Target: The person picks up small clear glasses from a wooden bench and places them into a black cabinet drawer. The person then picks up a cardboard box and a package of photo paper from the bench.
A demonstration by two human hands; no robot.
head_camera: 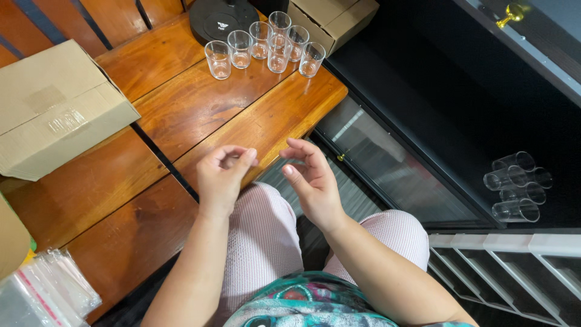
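Both hands, left (221,178) & right (311,181), hover empty near table edge (266,130).

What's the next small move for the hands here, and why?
Probably reach the right hand forward to the cluster of small clear glasses at the far table edge and take the nearest one. Both hands, the left hand too, hover empty over the near edge, fingers loosely curled, touching nothing; the upright glasses are the closest loose items ahead.
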